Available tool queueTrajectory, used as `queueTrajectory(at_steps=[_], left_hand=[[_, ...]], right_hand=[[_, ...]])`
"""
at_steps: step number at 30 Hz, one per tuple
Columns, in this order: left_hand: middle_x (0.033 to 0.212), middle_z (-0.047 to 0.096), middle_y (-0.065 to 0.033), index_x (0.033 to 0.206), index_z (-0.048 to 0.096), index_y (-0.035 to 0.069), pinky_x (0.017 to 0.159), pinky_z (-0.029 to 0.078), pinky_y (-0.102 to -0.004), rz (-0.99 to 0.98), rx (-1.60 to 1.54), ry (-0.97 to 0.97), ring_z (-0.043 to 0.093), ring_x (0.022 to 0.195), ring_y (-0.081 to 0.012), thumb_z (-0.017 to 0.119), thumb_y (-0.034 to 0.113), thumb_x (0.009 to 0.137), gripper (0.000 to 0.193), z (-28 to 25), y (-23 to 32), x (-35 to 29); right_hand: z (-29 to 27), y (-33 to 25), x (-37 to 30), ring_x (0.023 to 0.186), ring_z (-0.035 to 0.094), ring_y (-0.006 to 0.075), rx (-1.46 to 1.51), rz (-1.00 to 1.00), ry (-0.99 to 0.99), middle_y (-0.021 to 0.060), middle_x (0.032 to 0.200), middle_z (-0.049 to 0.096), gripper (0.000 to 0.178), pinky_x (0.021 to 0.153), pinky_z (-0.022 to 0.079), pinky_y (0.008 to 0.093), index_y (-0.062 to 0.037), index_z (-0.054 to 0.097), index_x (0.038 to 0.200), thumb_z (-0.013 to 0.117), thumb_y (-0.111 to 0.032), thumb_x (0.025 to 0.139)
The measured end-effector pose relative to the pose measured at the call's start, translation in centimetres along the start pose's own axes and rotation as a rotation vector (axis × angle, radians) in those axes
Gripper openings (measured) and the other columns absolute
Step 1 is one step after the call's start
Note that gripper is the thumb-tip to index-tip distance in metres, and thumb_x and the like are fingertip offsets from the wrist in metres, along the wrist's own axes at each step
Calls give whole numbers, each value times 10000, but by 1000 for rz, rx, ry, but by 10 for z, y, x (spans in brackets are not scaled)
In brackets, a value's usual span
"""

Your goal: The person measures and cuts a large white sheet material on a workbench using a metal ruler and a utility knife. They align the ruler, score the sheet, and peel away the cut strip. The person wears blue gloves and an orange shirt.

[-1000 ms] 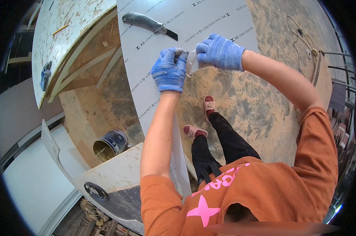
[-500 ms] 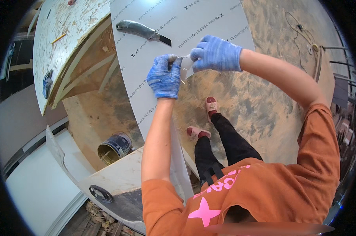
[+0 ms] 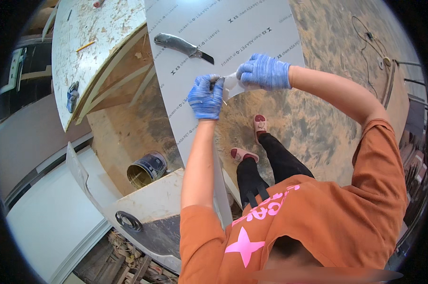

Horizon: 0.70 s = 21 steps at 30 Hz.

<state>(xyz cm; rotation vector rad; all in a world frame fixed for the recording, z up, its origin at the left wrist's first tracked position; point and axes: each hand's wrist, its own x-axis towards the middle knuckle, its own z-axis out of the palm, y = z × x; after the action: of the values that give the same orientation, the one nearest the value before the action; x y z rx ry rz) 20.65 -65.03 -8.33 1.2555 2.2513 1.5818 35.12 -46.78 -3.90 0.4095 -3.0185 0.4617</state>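
Note:
Both hands wear blue knit gloves and are close together over the near edge of a long grey-white panel [image 3: 251, 40] with printed film. My left hand [image 3: 206, 98] is closed, thumb and forefinger pinching one end of a thin whitish, see-through strip of film [image 3: 230, 84]. My right hand [image 3: 265, 72] has its fingers curled round the other end, so the strip spans the short gap between them. Part of it is hidden by the fingers. A utility knife [image 3: 178, 45] with a grey handle and dark blade lies on the panel, just beyond my left hand.
A curved-edge white table [image 3: 100, 28] at left carries a yellow pencil [image 3: 85, 46] and a small blue-grey tool [image 3: 72, 97]. Below it stands a tipped bucket [image 3: 147, 169]. A black coil [image 3: 128, 221] lies on a board. A cable [image 3: 367, 45] trails across the dusty floor.
The whole view has shifted slightly, so the surroundings sit farther right and lower. The hands keep their hold on the strip, with the right hand turned a little.

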Motion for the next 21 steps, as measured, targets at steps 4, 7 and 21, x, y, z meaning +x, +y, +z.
queueTrajectory(at_steps=[4,7,21], left_hand=[[765,639,-70,831,671,104,598,508,-311,-2,93,3,629,630,-193,788,156,749,152,-2,4,0],[772,648,-80,827,676,123,598,511,-351,-8,126,-19,642,644,-231,783,197,749,152,-4,5,3],[1044,627,-106,1164,601,176,828,502,-437,249,353,-443,614,964,-318,798,360,645,585,-3,39,23]], right_hand=[[4,0,6,815,620,317,0,36,-142,49,945,615,244,751,501,406,-168,569,948,680,-105,740],[-3,-2,12,836,632,327,90,115,-159,68,883,629,209,705,503,412,-170,571,924,676,-124,749],[-27,-8,7,775,593,401,362,421,-11,163,850,632,105,673,474,428,-111,585,933,598,-93,831]])
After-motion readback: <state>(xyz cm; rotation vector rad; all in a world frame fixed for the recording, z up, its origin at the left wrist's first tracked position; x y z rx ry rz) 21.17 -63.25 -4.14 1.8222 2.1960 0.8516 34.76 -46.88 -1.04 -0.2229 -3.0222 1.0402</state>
